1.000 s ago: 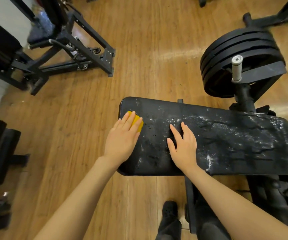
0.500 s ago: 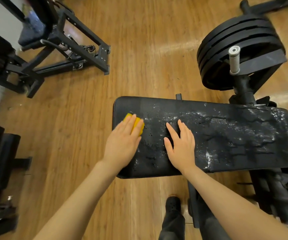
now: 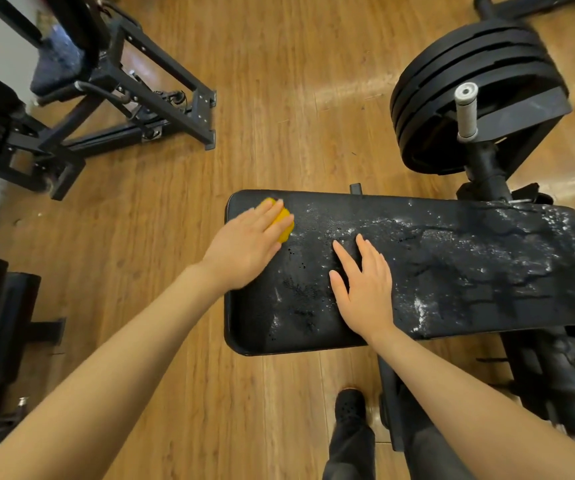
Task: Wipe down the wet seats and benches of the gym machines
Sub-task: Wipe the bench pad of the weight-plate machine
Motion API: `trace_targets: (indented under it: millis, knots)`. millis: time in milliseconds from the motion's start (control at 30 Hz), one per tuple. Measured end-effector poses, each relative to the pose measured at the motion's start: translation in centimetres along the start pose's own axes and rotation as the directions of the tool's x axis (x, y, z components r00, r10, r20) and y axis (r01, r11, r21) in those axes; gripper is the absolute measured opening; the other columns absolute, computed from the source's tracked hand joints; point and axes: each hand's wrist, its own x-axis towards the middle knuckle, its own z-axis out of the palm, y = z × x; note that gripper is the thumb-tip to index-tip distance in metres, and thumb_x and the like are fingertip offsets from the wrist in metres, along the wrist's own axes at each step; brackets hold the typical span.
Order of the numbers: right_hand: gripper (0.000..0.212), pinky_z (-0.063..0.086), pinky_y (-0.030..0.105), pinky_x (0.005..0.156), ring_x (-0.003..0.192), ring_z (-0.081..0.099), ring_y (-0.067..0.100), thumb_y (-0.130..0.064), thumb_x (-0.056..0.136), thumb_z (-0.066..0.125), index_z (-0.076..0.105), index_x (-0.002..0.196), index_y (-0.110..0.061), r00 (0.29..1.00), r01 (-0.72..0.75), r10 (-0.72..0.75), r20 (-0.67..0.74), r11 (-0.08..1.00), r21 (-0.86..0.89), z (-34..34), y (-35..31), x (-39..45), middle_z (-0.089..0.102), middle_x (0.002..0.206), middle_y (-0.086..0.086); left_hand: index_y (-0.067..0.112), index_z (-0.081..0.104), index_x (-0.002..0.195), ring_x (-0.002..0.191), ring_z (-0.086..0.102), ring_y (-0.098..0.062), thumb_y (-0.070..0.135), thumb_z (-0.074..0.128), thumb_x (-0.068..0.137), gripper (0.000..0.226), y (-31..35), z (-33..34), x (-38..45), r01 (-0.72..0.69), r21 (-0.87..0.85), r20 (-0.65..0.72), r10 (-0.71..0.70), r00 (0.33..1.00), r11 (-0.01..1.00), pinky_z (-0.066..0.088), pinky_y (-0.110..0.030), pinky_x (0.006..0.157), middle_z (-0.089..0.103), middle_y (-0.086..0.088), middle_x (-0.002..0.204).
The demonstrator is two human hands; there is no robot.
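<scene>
Since half second ago: left hand [image 3: 244, 245] with yellow sponge [image 3: 281, 218] slid toward upper-left corner of black bench pad [image 3: 469, 271]; right hand [image 3: 365, 289] unmoved. Left hand fingers straight, pressing flat on sponge; sponge mostly hidden beneath fingers, touching pad near its left end. Right hand flat, fingers spread, palm down at frame centre, right of sponge, apart. White wet streaks across pad's right half.

Wet black bench [image 3: 469, 271] bears a yellow cloth [image 3: 281, 220] and both hands.
</scene>
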Motion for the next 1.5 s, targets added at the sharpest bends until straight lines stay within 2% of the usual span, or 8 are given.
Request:
trace_targets:
  millis: [167,367,500,633,800,933,1133,1500]
  knots:
    - [0.052,0.013,0.045,0.119,0.146,0.017,0.026,-0.047,0.098,0.028,0.032,0.148,-0.033,1.0,-0.003,0.003,-0.002,1.0,-0.008,0.0,-0.1,0.1,0.022,0.158,0.008,0.019,0.041,0.145,0.143,0.03,-0.024,0.04,0.025,0.098,0.053,0.6,1.0,-5.0,-0.115,0.015,0.05,0.114,0.992,0.993,0.025,-0.038,0.114,0.033,-0.007,0.154]
    - [0.051,0.014,0.045,0.119,0.146,0.018,0.026,-0.046,0.098,0.029,0.031,0.148,-0.033,1.0,-0.002,0.002,-0.011,1.0,-0.009,0.0,0.0,0.0,0.022,0.158,0.008,0.021,0.021,0.153,0.149,0.009,-0.022,0.034,0.029,0.104,0.051,1.0,-0.2,5.1,-0.024,0.043,0.07,0.021,0.997,0.999,0.009,-0.036,0.119,0.011,-0.006,0.161]
    - [0.052,0.012,0.043,0.119,0.146,0.017,0.025,-0.047,0.098,0.029,0.032,0.148,-0.034,1.0,-0.001,0.001,-0.005,1.0,-0.005,0.0,0.1,-0.1,0.022,0.158,0.008,0.02,0.017,0.154,0.149,0.007,-0.022,0.036,0.028,0.105,0.052,1.3,-0.6,8.1,-0.002,0.052,0.096,-0.003,0.995,0.999,0.01,-0.035,0.121,0.009,-0.008,0.162]
    - [0.051,0.008,0.04,0.119,0.146,0.016,0.024,-0.048,0.098,0.028,0.031,0.148,-0.035,1.0,0.0,0.0,-0.004,1.0,0.005,0.1,0.2,0.0,0.021,0.159,0.007,0.018,0.028,0.151,0.148,0.017,-0.025,0.04,0.032,0.102,0.054,1.0,-0.1,2.4,-0.066,0.047,0.054,0.063,0.997,0.997,0.016,-0.037,0.118,0.02,-0.01,0.159]
    - [0.051,0.013,0.044,0.119,0.146,0.018,0.026,-0.046,0.098,0.03,0.032,0.147,-0.033,1.0,0.008,-0.008,-0.017,1.0,0.006,0.0,0.0,0.0,0.023,0.158,0.008,0.019,0.038,0.146,0.144,0.026,-0.023,0.046,0.016,0.101,0.057,0.8,0.0,-6.1,-0.095,0.054,0.053,0.093,0.994,0.994,0.024,-0.038,0.114,0.029,-0.007,0.156]
    - [0.051,0.013,0.043,0.119,0.145,0.019,0.026,-0.046,0.098,0.031,0.032,0.147,-0.032,1.0,0.002,-0.002,-0.021,1.0,-0.005,0.0,0.0,0.0,0.024,0.157,0.009,0.018,0.04,0.145,0.143,0.029,-0.027,0.04,0.023,0.1,0.053,1.1,0.3,-1.1,-0.106,0.072,0.06,0.102,0.993,0.992,0.022,-0.038,0.114,0.032,-0.01,0.155]
    - [0.051,0.012,0.043,0.119,0.145,0.02,0.026,-0.045,0.098,0.033,0.033,0.147,-0.03,1.0,0.007,-0.007,-0.027,1.0,0.005,0.1,0.1,-0.1,0.025,0.157,0.01,0.021,0.019,0.153,0.149,0.007,-0.023,0.037,0.026,0.105,0.051,3.4,-0.2,9.0,-0.018,0.08,0.1,0.01,0.995,0.997,0.011,-0.036,0.119,0.01,-0.008,0.162]
    - [0.051,0.013,0.044,0.119,0.146,0.019,0.026,-0.045,0.098,0.032,0.034,0.147,-0.03,1.0,0.011,-0.011,-0.028,1.0,0.017,0.1,0.1,-0.1,0.024,0.157,0.01,0.02,0.044,0.143,0.142,0.033,-0.026,0.037,0.029,0.097,0.051,3.6,1.4,-5.0,-0.052,0.068,0.044,0.049,0.998,0.996,0.025,-0.037,0.113,0.036,-0.008,0.153]
